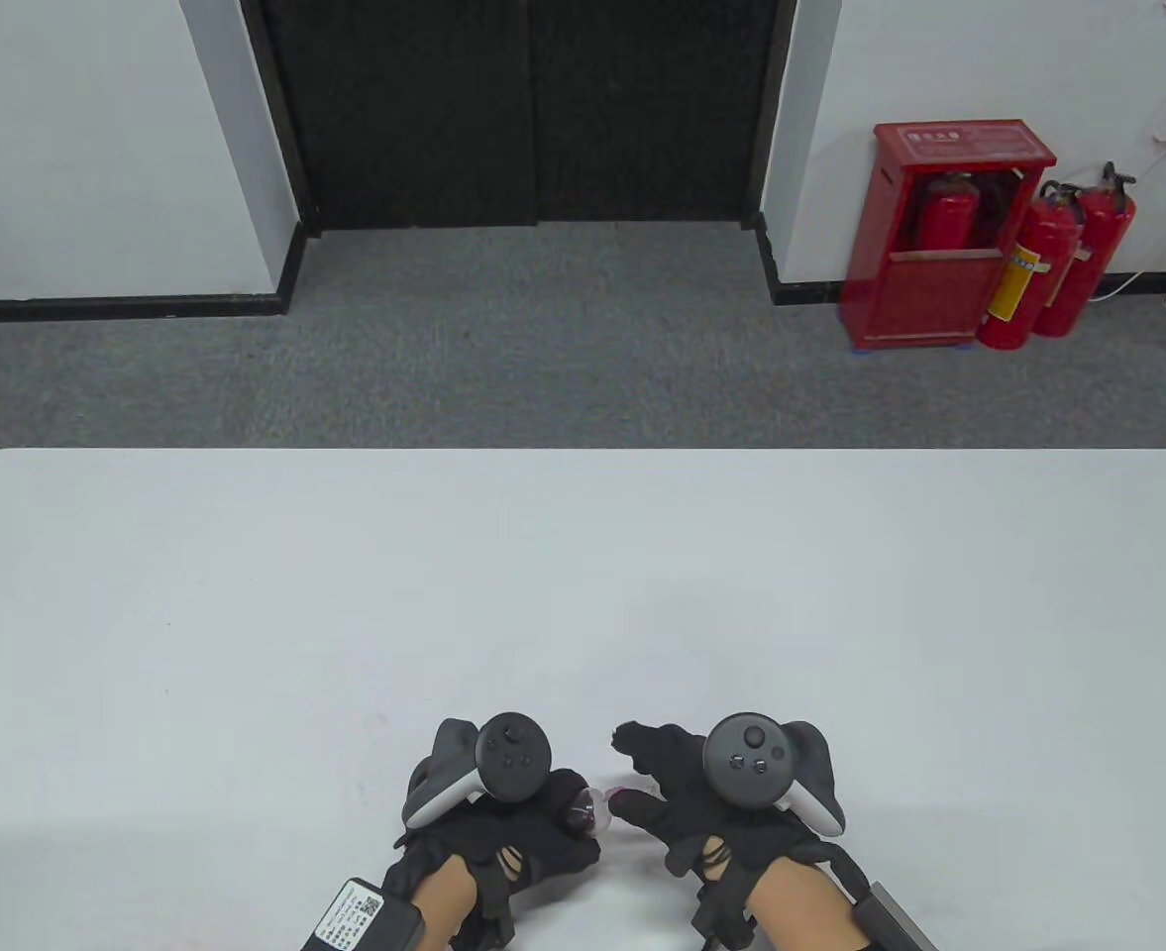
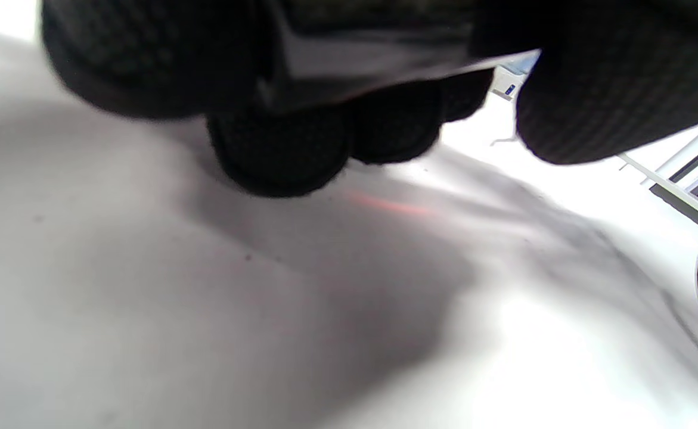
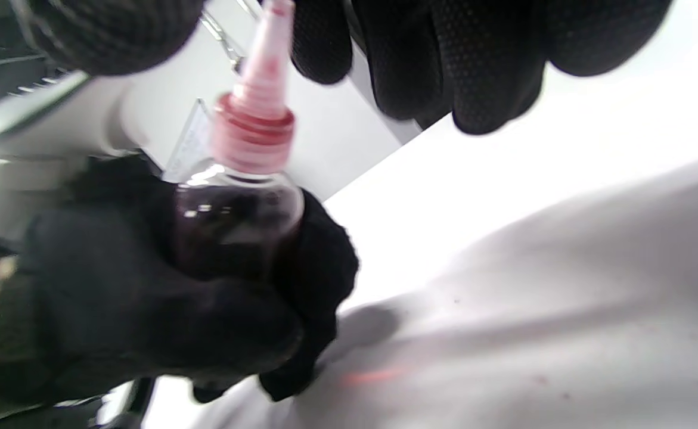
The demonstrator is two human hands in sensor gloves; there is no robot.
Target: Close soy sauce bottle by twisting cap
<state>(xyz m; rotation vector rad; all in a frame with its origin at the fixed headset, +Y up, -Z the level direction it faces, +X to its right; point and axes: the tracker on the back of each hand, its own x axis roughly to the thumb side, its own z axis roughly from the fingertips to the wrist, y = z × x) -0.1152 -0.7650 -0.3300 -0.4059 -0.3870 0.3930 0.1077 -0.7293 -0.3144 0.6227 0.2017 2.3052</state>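
Note:
My left hand (image 1: 528, 827) grips a small clear soy sauce bottle (image 3: 235, 226) of dark sauce near the table's front edge. It holds the bottle tilted, with the neck pointing right. In the table view only the neck (image 1: 594, 807) shows past the glove. The pink-red nozzle cap (image 3: 254, 134) sits on the neck. My right hand (image 1: 626, 773) is just right of it, fingers spread. Its thumb (image 3: 110, 33) and fingers (image 3: 444, 65) stand on either side of the cap's tip without gripping it. In the left wrist view my curled fingers (image 2: 277, 149) wrap the bottle's pale side (image 2: 372, 59).
The white table (image 1: 583, 594) stretches away ahead of both hands. Beyond it are grey carpet, a dark double door and a red extinguisher cabinet (image 1: 949, 233) with two extinguishers at the far right.

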